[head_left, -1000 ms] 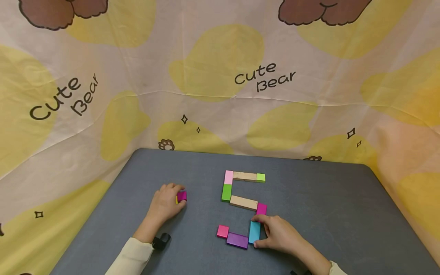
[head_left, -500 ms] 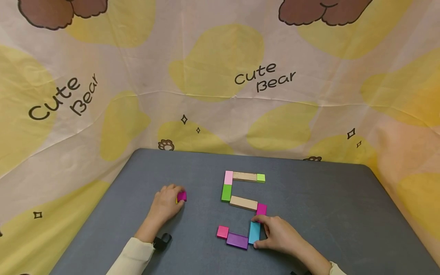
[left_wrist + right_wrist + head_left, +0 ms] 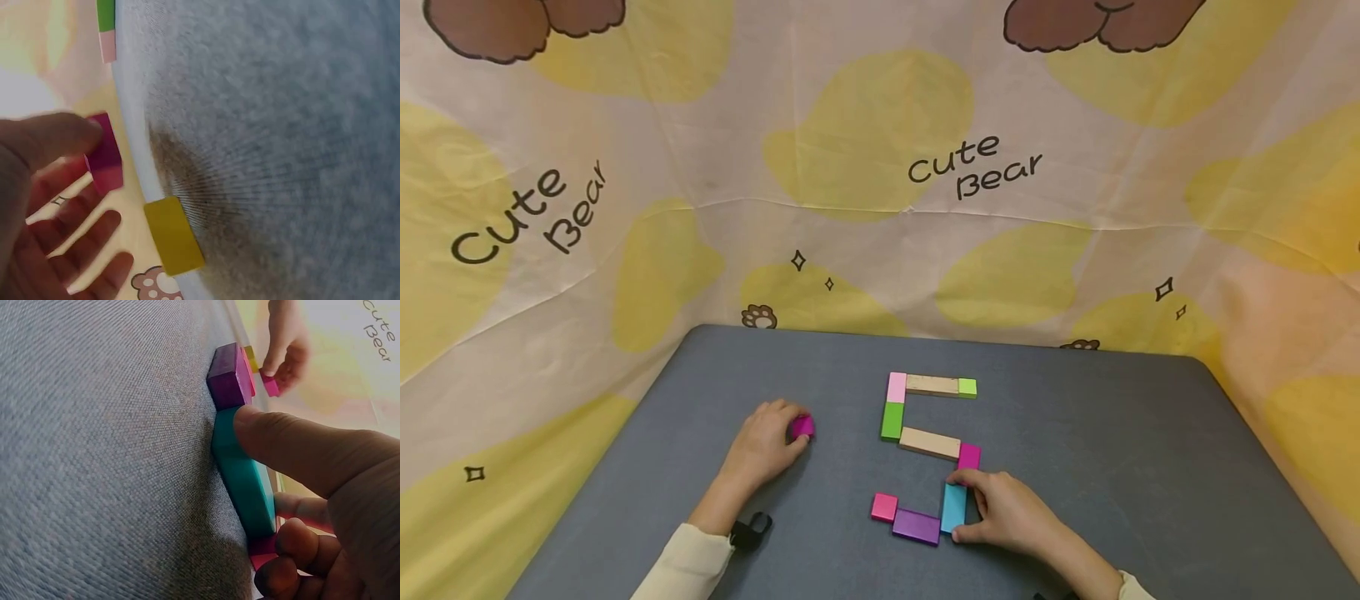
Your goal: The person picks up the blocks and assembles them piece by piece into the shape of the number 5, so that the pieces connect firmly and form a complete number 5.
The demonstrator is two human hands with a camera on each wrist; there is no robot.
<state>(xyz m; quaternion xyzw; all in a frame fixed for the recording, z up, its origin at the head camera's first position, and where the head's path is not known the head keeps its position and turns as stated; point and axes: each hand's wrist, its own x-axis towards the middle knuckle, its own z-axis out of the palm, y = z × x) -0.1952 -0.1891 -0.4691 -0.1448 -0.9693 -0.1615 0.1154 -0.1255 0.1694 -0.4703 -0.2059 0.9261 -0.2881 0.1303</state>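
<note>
My left hand (image 3: 763, 442) pinches a small magenta block (image 3: 803, 427) between thumb and fingers at the left of the table. In the left wrist view that block is up off the surface, and a yellow block (image 3: 174, 236) lies on the table beside it. The yellow block is hidden behind the hand in the head view. My right hand (image 3: 1011, 512) grips a blue block (image 3: 954, 507) by its two ends, thumb at the near end. One end of the blue block meets a purple block (image 3: 916, 527), the other a second magenta block (image 3: 969, 457).
The blocks form an S-like line on the grey table (image 3: 1112, 450). It includes a hot-pink cube (image 3: 883, 507), two plain wooden blocks, a green block (image 3: 892, 422), a light-pink block (image 3: 897, 387) and a lime cube (image 3: 967, 387). A printed cloth (image 3: 865, 167) hangs behind.
The magenta block in my left hand has shifted slightly right, and the yellow beside it no longer shows in the head view. My right hand stays on the blue block.
</note>
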